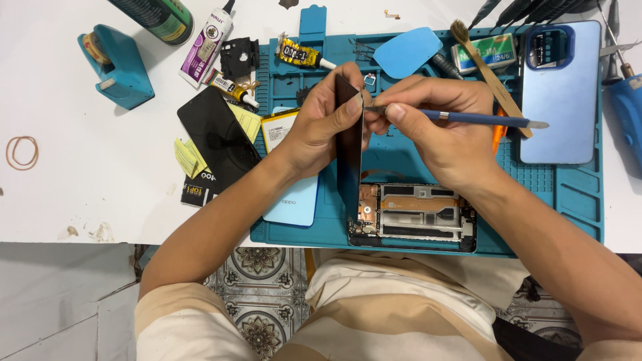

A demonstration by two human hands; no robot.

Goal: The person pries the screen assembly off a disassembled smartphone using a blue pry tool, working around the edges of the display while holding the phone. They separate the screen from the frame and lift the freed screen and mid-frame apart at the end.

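Under everything you have the white table (80, 174), and on it the teal work mat (568, 194) that fills the right half of your view. At the mat's right end lies a light blue phone back cover (562, 100), flat, camera cutout toward the far edge. Off the mat's left edge a black screen panel (217, 137) lies at a slant on the table, and a pale blue phone back (294, 204) sits half under your left forearm, straddling the mat's edge. At the near edge of the mat the opened phone frame (414, 217) lies flat with its metal shields and copper patch exposed. From its left end a dark display panel (349, 147) stands up on edge, nearly vertical. Your left hand (321, 124) is clamped on that panel near its top, thumb on the near face and fingers wrapped behind. Your right hand (438, 130) is just beside it, the two hands almost touching, and it is closed in a pen grip on a blue-handled pry tool (481, 119) whose metal tip meets the panel's upper edge. A teal tape dispenser (117, 63) stands far left. A wooden brush (488, 70) leans across the mat behind your right hand. Two small glue tubes (304, 53) lie near the far edge, and a rubber band (21, 152) lies at the table's left.
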